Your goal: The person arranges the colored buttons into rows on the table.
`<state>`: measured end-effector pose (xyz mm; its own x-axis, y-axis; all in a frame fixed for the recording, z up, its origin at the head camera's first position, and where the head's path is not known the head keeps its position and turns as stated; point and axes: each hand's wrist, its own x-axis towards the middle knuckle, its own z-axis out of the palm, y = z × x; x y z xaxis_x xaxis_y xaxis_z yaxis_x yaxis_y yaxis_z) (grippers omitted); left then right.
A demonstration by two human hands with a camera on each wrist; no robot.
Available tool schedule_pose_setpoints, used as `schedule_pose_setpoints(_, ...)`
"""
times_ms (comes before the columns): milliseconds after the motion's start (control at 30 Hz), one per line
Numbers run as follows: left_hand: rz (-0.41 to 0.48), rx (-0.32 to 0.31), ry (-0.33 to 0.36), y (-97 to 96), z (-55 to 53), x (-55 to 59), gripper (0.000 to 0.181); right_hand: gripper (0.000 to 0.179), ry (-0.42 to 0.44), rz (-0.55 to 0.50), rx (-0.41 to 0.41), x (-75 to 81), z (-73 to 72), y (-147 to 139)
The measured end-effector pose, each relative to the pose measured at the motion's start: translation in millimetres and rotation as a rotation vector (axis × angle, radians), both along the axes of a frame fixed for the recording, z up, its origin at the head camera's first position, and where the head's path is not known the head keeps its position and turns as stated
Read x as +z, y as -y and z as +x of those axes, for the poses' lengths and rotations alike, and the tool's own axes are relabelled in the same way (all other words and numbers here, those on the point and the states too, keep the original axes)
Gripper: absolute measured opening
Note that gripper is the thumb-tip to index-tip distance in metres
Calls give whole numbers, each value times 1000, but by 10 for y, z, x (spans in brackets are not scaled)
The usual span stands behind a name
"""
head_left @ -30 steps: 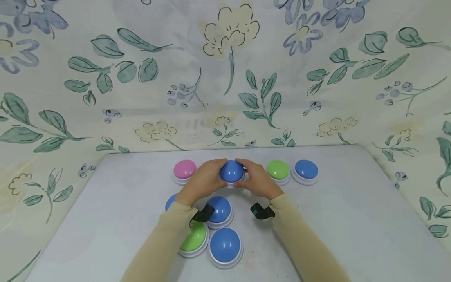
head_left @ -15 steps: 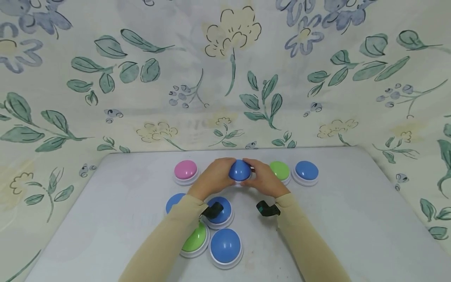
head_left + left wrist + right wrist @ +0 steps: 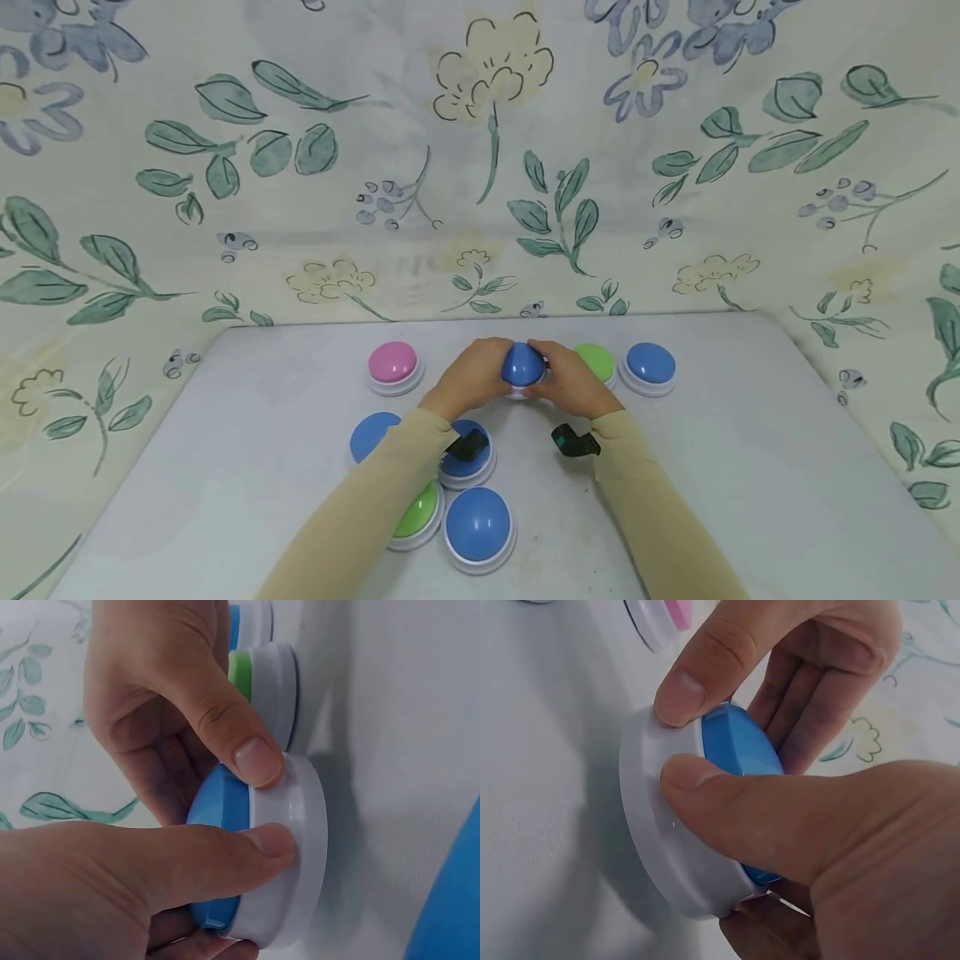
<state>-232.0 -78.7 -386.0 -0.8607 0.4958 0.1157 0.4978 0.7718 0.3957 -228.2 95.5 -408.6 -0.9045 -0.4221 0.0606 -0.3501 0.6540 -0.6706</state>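
Both hands grip one round push button with a blue dome (image 3: 522,365) and a white base (image 3: 656,787). My left hand (image 3: 471,377) holds its left side, and my right hand (image 3: 572,385) holds its right side. In the left wrist view, both thumbs press on the white rim (image 3: 281,802) while other fingers curl behind the dome. The base is close over the white surface; whether it touches cannot be told. Just right of the right hand sits a green button (image 3: 597,362), partly covered by that hand.
A pink button (image 3: 392,362) stands at the back left, and a blue button (image 3: 651,363) at the back right. Nearer, below the left forearm, are more blue buttons (image 3: 478,523) and a green one (image 3: 417,510), partly hidden by the sleeve. Floral cloth (image 3: 420,250) rises behind the white table (image 3: 750,467).
Both hands have shifted right with the blue push button, bringing it closer to the green button at the back. The other buttons stay where they were.
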Motion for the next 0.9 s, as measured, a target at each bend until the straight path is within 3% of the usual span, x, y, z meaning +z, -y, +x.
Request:
schedule_pose_setpoints(500, -12, 0, 40, -84, -59, -94, 48, 73, 23, 86, -44, -34, -22, -7)
schedule_pose_setpoints(900, -21, 8, 58, -137, -82, -101, 41, 68, 29, 123, -84, -14, -7, 48)
